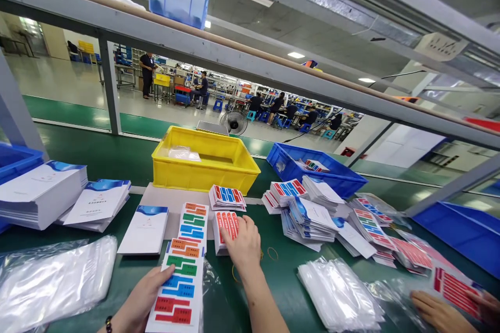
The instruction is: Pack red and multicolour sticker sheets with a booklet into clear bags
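Green desk (283, 277) under everything. In my left hand (150, 286), a card strip (177, 286), thumb pressed on its left edge; blocks of orange, green, blue and red run down its face. Its far end overlaps a second strip (194, 221), similarly coloured, lying partly over a pale board (159, 195). Bracelet (108, 324) on my left wrist.

My right hand (242, 242) is curled over the red cards (219, 243), thumb on the top face, fingers toward the right side. Whether it grips or only rests there, I cannot tell. Just behind this stack, more cards (227, 196), red and blue. Right of my wrist, a rubber band (272, 254).

Left of the strips, a stack of booklets (143, 231), white with a blue top; farther left, a loose pile (96, 204) and a thick pile (39, 192) of the same look. Clear bags (62, 283) near me on the left; another batch (339, 296) on the right.

Across the back: yellow bin (205, 181) with clear plastic (183, 153) inside; blue bin (318, 169) to its right, heaps of booklets and cards in front of it. At far right, a co-worker's hands (443, 312) by a red-striped sheet (453, 291).
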`<control>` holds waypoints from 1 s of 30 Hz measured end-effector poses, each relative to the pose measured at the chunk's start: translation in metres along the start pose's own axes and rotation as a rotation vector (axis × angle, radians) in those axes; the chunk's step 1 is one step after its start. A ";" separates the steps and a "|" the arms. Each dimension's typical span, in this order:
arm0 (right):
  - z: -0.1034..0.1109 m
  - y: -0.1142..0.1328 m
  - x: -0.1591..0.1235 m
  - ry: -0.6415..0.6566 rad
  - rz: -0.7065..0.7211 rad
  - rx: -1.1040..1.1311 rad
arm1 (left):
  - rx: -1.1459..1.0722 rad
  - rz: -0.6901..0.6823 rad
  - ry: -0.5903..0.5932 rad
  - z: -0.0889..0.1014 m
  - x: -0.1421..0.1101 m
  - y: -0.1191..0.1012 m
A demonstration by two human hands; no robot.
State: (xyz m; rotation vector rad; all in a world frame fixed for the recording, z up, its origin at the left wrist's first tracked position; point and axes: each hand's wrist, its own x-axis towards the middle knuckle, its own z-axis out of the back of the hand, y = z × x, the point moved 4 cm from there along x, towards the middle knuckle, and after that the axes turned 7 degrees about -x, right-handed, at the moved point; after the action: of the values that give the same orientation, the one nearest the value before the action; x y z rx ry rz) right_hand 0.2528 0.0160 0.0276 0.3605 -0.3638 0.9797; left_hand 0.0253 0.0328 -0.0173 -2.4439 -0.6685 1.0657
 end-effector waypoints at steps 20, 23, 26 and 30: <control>0.010 -0.018 0.010 0.238 -0.072 -0.123 | -0.032 -0.009 0.061 0.000 -0.001 -0.001; 0.013 -0.013 0.008 0.210 -0.078 -0.101 | -0.040 -0.009 0.078 -0.001 -0.001 -0.001; 0.014 -0.010 0.007 0.175 -0.097 -0.033 | -0.041 -0.009 0.080 -0.001 -0.003 -0.003; 0.017 -0.019 0.008 0.159 -0.133 0.155 | -0.036 -0.021 0.063 0.000 -0.002 -0.003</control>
State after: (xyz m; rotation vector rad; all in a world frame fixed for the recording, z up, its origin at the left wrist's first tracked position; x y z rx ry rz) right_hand 0.2711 0.0048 0.0437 0.4385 -0.1179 0.9017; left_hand 0.0233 0.0339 -0.0143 -2.4845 -0.6968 0.9730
